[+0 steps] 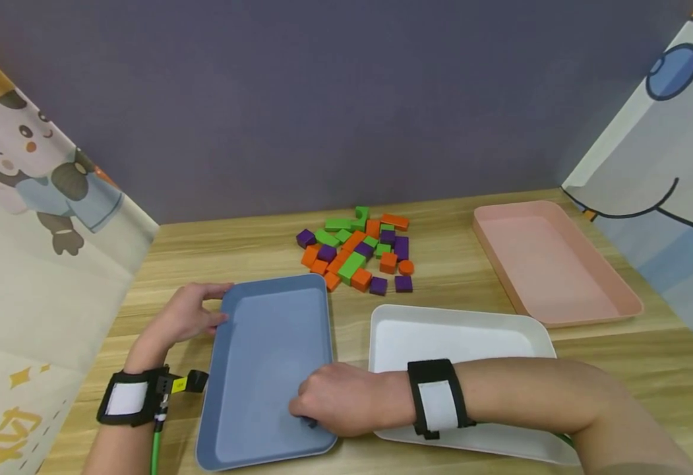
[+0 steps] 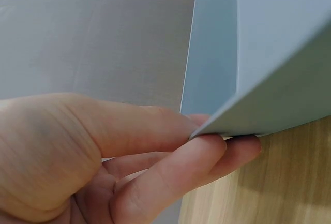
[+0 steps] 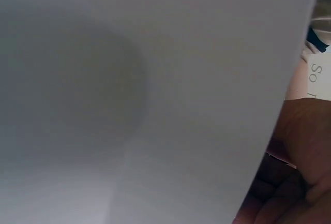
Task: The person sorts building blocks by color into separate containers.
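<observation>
A blue tray (image 1: 271,369) lies lengthwise on the table in front of me. At its far left corner my left hand (image 1: 188,313) pinches the rim; in the left wrist view a finger (image 2: 139,125) lies along one side of the tray wall (image 2: 214,43) and others reach beneath its edge. My right hand (image 1: 340,399) grips the tray's right side near the front corner, fingers curled inward over the rim. A small dark patch shows below those fingers. The right wrist view is mostly a pale, blurred surface (image 3: 196,79), with the curled hand (image 3: 305,157) partly hidden behind its edge.
A white tray (image 1: 459,330) sits under my right forearm, just right of the blue one. Farther right is a pink tray (image 1: 550,264). Orange, green and purple blocks (image 1: 355,254) lie heaped at the back middle, close to the blue tray's far edge.
</observation>
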`<state>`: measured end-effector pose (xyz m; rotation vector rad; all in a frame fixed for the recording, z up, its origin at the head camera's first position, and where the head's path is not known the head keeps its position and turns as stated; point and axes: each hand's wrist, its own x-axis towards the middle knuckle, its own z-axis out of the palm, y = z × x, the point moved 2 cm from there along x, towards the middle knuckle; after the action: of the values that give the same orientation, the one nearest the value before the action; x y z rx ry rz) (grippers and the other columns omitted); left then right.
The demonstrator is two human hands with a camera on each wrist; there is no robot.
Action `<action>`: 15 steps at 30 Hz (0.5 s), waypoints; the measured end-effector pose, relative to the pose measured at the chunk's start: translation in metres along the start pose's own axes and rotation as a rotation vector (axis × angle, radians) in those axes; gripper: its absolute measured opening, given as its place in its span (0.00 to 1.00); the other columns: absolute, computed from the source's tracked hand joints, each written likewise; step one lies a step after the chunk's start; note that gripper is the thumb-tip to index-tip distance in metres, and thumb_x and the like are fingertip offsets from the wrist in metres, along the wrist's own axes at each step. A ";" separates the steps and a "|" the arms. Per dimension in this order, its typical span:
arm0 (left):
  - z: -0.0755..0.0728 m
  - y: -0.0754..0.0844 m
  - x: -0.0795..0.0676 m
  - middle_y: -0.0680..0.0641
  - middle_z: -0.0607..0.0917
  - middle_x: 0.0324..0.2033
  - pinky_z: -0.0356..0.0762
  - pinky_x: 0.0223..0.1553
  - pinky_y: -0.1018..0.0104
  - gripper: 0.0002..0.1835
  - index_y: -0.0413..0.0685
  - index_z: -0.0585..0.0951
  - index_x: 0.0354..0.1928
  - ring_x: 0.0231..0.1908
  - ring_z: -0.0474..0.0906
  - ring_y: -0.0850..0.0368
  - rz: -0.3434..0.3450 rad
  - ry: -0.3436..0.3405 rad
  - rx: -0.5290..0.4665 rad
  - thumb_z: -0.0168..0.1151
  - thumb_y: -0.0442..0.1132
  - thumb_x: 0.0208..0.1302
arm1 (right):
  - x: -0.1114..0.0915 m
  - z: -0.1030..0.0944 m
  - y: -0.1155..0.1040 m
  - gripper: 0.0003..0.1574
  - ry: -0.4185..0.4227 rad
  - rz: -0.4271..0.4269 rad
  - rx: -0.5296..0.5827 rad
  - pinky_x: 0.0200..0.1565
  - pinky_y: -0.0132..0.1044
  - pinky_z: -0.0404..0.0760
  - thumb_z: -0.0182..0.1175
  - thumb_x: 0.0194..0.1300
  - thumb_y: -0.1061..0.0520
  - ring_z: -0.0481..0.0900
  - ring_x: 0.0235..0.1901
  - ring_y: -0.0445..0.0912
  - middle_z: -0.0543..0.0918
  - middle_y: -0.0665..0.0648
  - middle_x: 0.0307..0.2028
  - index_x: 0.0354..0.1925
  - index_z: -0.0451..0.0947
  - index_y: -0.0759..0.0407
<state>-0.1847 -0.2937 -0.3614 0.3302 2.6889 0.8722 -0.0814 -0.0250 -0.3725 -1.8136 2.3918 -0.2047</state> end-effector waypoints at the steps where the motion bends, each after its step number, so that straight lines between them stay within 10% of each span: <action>1: 0.000 0.000 0.000 0.24 0.72 0.59 0.81 0.27 0.66 0.33 0.34 0.67 0.67 0.22 0.82 0.57 0.000 0.002 -0.003 0.63 0.31 0.59 | 0.000 0.000 0.000 0.12 -0.003 0.003 0.006 0.24 0.20 0.66 0.57 0.63 0.63 0.66 0.21 0.27 0.74 0.39 0.20 0.32 0.79 0.44; 15: -0.001 0.002 -0.001 0.24 0.72 0.59 0.82 0.28 0.62 0.33 0.34 0.66 0.68 0.22 0.82 0.57 -0.015 0.000 -0.011 0.61 0.29 0.59 | -0.026 -0.056 0.030 0.15 0.169 0.092 0.089 0.43 0.24 0.78 0.62 0.63 0.55 0.79 0.40 0.34 0.85 0.47 0.41 0.49 0.81 0.51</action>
<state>-0.1840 -0.2929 -0.3593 0.3070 2.6819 0.8819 -0.1134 0.0100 -0.3230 -1.7066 2.5265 -0.4637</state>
